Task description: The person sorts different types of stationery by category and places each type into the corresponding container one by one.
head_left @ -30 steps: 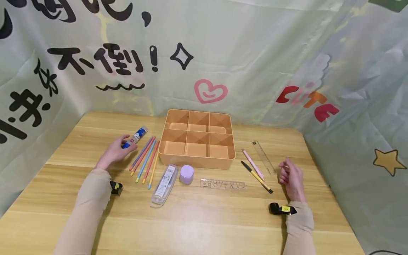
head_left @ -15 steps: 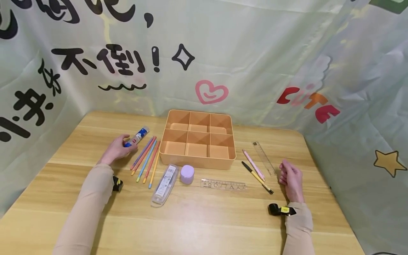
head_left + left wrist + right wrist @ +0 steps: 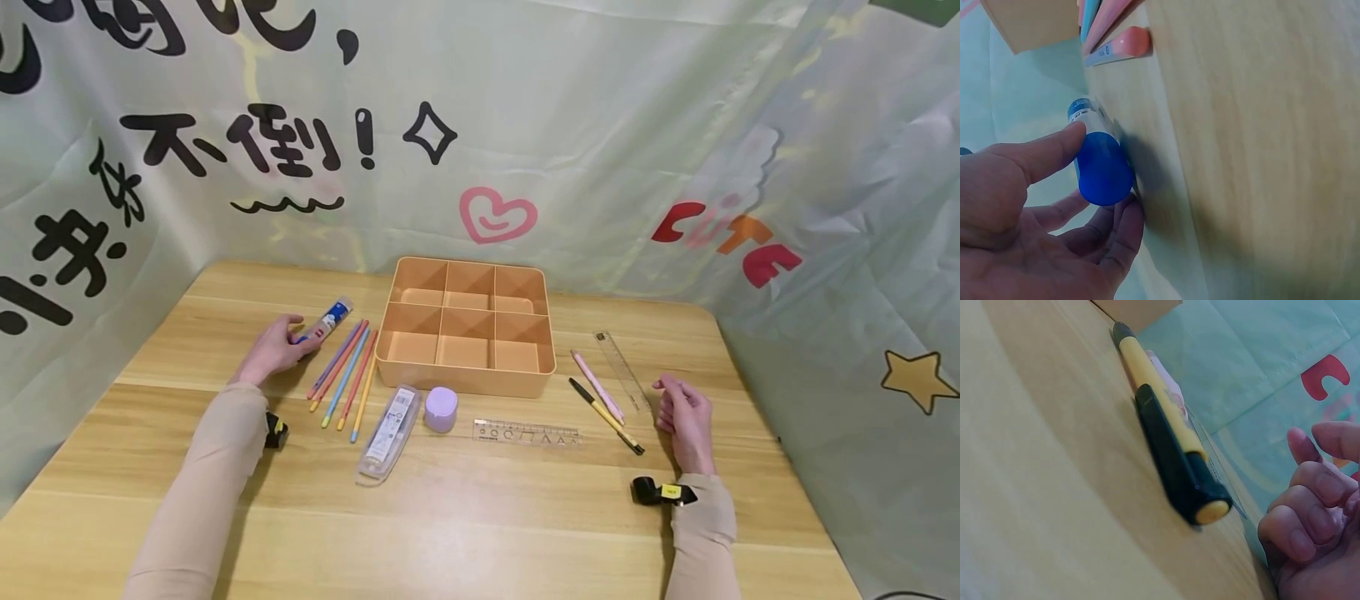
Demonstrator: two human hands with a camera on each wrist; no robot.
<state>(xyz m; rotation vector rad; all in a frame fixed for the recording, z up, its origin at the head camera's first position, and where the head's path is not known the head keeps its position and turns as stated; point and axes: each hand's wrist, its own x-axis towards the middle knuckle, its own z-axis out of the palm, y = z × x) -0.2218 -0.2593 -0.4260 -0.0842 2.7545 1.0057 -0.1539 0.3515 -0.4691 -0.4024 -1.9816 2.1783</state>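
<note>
At the left of the table my left hand [image 3: 272,348] holds the near end of a glue stick [image 3: 332,317]. In the left wrist view, the thumb [image 3: 1054,152] lies against the side of its blue cap [image 3: 1105,167], with fingers bent under the end. The stick lies slanted, close over the wood, its far end pointing toward the back. Over at the right, my right hand [image 3: 687,419] rests with loosely curled fingers and nothing in them. Nearest to it are a clear ruler [image 3: 622,371] and a yellow and black pen [image 3: 604,414], seen large in the right wrist view.
An orange box with six compartments [image 3: 465,381] stands at the back middle. Several coloured pencils [image 3: 347,379] lie left of it. In front are a clear case [image 3: 388,433], a purple round container [image 3: 441,409] and another clear ruler [image 3: 527,432]. A pink pen [image 3: 597,385] lies right.
The fingers of my left hand have shifted slightly at the near end of the glue stick, which has turned a little. My right hand stays in place.
</note>
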